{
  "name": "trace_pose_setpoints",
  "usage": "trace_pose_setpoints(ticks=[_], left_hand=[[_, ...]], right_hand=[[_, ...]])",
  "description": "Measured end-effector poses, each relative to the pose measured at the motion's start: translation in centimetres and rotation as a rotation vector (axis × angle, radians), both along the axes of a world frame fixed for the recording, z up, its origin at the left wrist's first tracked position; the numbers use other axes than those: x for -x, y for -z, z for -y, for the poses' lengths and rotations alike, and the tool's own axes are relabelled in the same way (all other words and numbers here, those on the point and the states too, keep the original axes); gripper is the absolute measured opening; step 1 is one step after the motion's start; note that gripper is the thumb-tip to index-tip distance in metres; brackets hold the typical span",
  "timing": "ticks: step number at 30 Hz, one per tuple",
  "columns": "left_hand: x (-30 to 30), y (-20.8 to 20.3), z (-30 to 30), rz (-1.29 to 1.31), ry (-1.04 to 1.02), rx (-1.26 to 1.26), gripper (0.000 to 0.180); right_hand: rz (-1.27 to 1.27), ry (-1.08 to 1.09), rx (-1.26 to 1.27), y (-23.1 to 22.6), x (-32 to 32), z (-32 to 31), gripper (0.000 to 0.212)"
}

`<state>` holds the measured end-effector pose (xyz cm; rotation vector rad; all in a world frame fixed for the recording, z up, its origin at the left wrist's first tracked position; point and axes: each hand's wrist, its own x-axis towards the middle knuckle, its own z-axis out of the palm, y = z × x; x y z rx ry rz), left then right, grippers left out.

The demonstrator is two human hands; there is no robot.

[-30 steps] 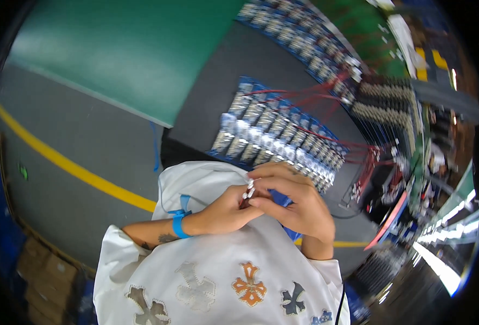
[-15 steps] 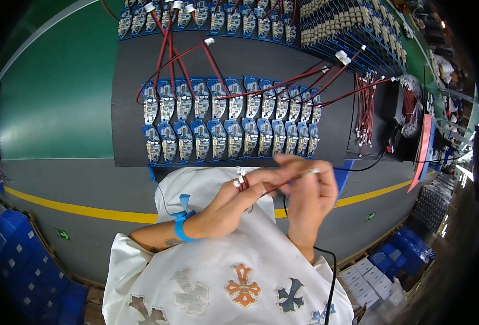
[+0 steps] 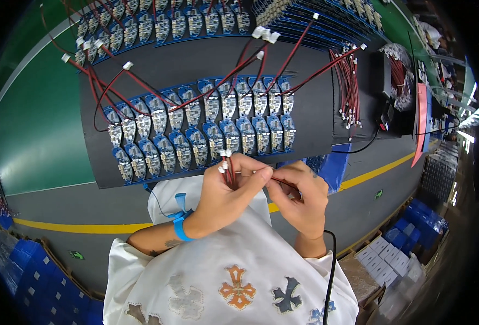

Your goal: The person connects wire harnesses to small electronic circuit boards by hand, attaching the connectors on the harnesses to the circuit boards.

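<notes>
Just in front of the board panel's near edge, my left hand [image 3: 229, 190] is closed round several red-and-black wire leads [image 3: 227, 174]. Their white plug ends stick up past its fingers. My right hand [image 3: 302, 196] pinches a thin dark wire [image 3: 285, 184], and its fingertips meet those of my left hand. Whatever lies between the touching fingertips is too small to make out. Beyond both hands lies a panel of blue circuit boards [image 3: 196, 142] in two rows. Leads with white plugs rise from its far row. A blue wrist strap [image 3: 183, 225] circles my left wrist.
A second board panel [image 3: 177, 24] lies at the back, beside stacked board panels [image 3: 299, 19]. Loose leads [image 3: 349, 92] lie in a pile on the right, near a bagged wire bundle [image 3: 397, 76] and a black device [image 3: 386, 116]. A black cord [image 3: 332, 271] hangs by my right arm.
My right hand, blurred and holding a white-ended lead before, has come to rest against my left fingertips. The view has turned, so the board panel appears tilted and farther left.
</notes>
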<state>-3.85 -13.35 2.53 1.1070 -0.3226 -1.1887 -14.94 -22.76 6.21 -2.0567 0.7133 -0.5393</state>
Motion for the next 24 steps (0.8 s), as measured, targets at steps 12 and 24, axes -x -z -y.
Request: trace_pose_setpoints(ticks=[12, 24], left_hand=[[-1.0, 0.3, -1.1, -0.079, 0.116, -0.114, 0.013], [-1.2, 1.4, -2.3, -0.138, 0.093, -0.052, 0.012]], right_hand=[[-0.362, -0.076, 0.541, 0.2, 0.2, 6.4, 0.016], [-0.651, -0.323, 0.745, -1.1, -2.1, 6.7, 0.012]])
